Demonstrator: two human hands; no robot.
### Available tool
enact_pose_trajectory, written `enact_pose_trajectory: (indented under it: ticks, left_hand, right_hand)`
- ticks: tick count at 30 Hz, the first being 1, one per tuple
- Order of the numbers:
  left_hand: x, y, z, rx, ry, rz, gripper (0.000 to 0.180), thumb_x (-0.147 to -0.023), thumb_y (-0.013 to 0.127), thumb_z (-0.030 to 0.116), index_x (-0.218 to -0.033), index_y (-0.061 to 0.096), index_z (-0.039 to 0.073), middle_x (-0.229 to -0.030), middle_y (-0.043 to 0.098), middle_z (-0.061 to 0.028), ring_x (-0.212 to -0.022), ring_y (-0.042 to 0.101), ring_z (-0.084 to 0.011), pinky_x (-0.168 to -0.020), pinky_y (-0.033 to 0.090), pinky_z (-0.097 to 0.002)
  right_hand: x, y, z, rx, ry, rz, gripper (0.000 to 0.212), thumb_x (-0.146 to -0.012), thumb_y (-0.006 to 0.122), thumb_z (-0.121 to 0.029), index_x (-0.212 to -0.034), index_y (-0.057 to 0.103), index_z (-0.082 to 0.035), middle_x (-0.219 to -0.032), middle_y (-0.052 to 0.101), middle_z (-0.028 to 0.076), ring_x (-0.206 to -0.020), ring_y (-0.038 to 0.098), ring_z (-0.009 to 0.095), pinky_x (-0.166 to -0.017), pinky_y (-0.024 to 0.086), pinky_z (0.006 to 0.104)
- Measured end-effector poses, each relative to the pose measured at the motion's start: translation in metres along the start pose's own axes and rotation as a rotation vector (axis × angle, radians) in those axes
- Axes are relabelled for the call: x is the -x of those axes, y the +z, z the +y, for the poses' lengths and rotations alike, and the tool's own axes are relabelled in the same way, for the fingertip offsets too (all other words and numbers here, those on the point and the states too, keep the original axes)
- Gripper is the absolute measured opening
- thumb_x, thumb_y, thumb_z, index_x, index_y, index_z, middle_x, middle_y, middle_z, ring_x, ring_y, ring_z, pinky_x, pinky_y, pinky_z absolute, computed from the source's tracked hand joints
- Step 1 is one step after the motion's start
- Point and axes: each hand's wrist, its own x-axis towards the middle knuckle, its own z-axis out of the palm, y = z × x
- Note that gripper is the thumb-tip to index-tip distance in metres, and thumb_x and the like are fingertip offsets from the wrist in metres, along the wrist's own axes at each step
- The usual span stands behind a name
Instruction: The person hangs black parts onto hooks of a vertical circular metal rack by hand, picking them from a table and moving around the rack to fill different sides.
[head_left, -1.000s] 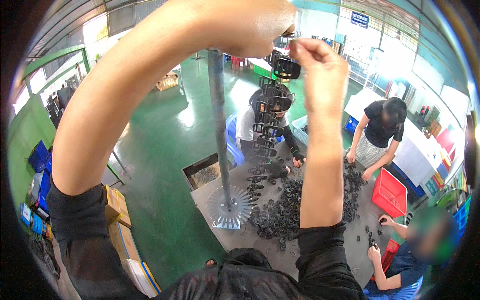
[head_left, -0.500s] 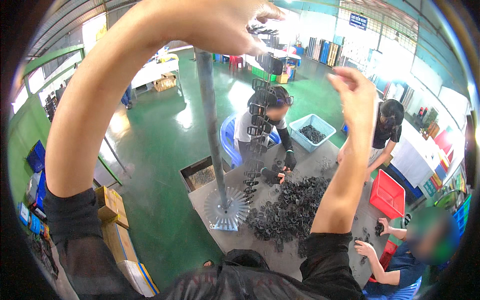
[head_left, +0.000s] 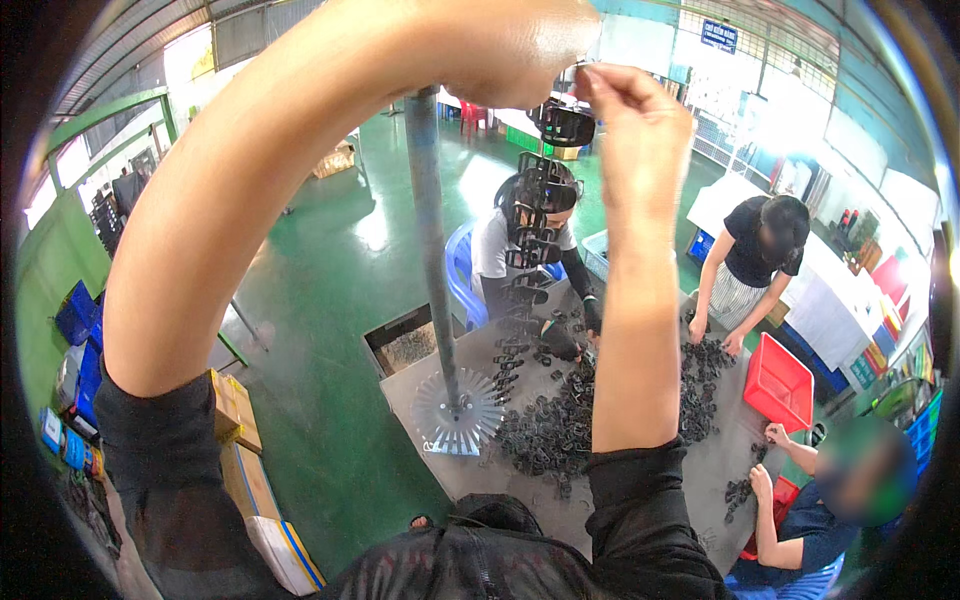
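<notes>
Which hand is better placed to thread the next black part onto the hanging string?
Right. The right hand pinches by the top black part; the left hand is at the pole top.

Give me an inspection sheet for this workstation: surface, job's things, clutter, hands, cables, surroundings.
Surface: grey table, largely covered with parts.
Job's things: hanging string of black plastic parts held up high; upright metal pole on a toothed round base.
Clutter: heap of loose black parts; red bin at the table edge.
Hands: left hand raised near the pole top; right hand pinching the top of the string.
Cables: nothing seen.
Surroundings: green floor; three other people at the table; cardboard boxes at lower left.
</notes>
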Motion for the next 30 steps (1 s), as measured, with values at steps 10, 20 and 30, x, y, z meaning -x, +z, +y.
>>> enact_pose_trajectory:
  ticks: [10, 20, 30]
  left_hand:
    - [0.029, -0.002, -0.001, 0.082, -0.082, 0.020, 0.047, -0.081, 0.053, 0.008, -0.126, 0.051, -0.005, -0.110, 0.062, -0.0263, -0.103, 0.060, -0.0354, -0.090, 0.048, -0.0390]
    - [0.010, -0.010, -0.008, 0.051, 0.014, -0.124, 0.034, -0.079, 0.058, 0.015, -0.109, 0.062, 0.002, -0.099, 0.064, -0.0262, -0.092, 0.062, -0.0378, -0.080, 0.049, -0.0419]
    - [0.003, -0.001, -0.008, -0.039, 0.035, -0.070, 0.029, -0.070, 0.055, 0.000, -0.098, 0.065, 0.002, -0.089, 0.065, -0.0234, -0.085, 0.063, -0.0365, -0.076, 0.050, -0.0421]
  right_hand:
    - [-0.027, -0.096, 0.007, 0.784, 0.166, -0.167, 0.022, -0.078, 0.072, -0.021, -0.091, 0.072, -0.004, -0.080, 0.070, 0.013, -0.075, 0.067, 0.019, -0.072, 0.051, 0.0300]
    - [0.002, -0.003, -0.021, 0.335, -0.011, -0.195, 0.024, -0.080, 0.068, -0.029, -0.095, 0.072, -0.010, -0.083, 0.070, 0.016, -0.080, 0.068, 0.028, -0.076, 0.051, 0.0370]
    - [-0.011, -0.012, 0.002, -0.029, 0.099, -0.125, 0.014, -0.080, 0.070, -0.012, -0.089, 0.071, -0.002, -0.080, 0.068, 0.002, -0.073, 0.061, 0.009, -0.071, 0.043, 0.0229]
